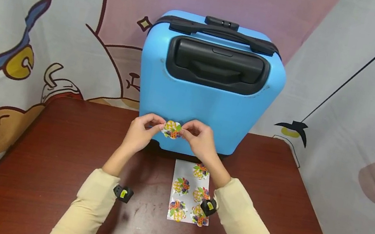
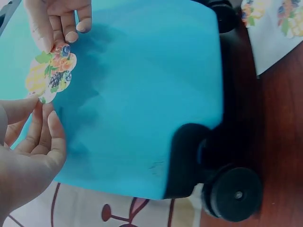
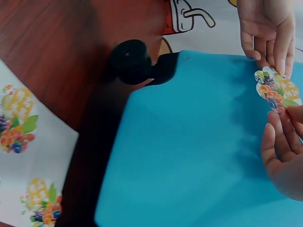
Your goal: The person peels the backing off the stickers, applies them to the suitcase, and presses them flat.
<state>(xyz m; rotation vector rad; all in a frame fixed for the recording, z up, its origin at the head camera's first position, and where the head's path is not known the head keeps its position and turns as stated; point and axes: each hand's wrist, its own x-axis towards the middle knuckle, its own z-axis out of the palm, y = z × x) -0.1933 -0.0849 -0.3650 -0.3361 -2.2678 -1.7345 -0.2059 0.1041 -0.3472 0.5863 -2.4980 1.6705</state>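
A fruit-patterned sticker (image 1: 172, 129) with a scalloped edge is stretched between both hands, in front of the lower part of a blue suitcase (image 1: 193, 103). My left hand (image 1: 140, 130) pinches its left edge between thumb and forefinger. On the opposite edge, my right hand (image 1: 201, 139) pinches it the same way. The left wrist view shows the sticker (image 2: 52, 73) close over the blue shell, its print facing outward, with the other fingers loosely bent. In the right wrist view, the sticker (image 3: 277, 90) casts no clear gap from the suitcase (image 3: 189, 142).
A white sticker sheet (image 1: 183, 170) bearing several similar fruit stickers lies on the brown table (image 1: 70, 163), partly under the right wrist. The suitcase stands upright at the table's back, its black wheel (image 2: 234, 194) on the tabletop. A cartoon-printed cloth (image 1: 122, 17) hangs behind.
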